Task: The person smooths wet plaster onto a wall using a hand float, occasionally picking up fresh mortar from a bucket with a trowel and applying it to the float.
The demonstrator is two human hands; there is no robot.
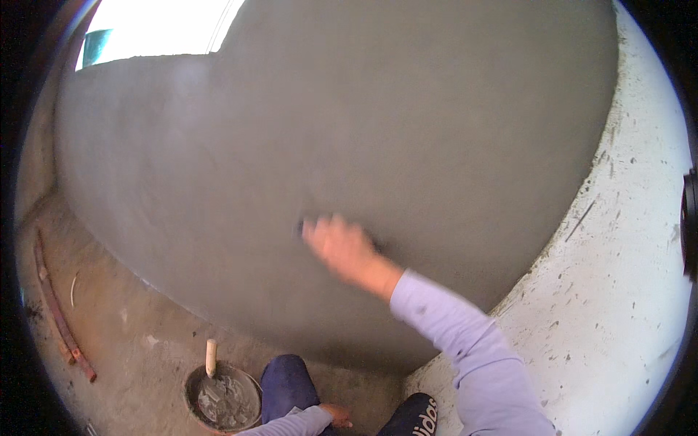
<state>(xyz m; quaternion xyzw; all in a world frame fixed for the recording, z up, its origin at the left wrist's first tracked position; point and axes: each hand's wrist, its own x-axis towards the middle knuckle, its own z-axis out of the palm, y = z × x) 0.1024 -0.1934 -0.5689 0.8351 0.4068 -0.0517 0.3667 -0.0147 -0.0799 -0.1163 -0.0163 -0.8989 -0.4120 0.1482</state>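
My right hand (342,247) is raised against the grey plastered wall (407,123), blurred, with its fingers closed on a dark tool that is mostly hidden under it. My left hand (338,414) rests low beside my bent dark-trousered knee (287,381), its fingers loosely apart with nothing visible in them. To the left of that knee, a round bucket (254,396) of wet grey mortar (225,400) stands on the floor, with a wooden handle (211,356) sticking up from it.
A white, speckled wall (611,283) borders the plaster on the right. Reddish wooden strips (62,320) and a thin pale piece (73,291) lie on the floor (138,341) at left. At upper left is a bright opening (160,25) with a teal object (94,45).
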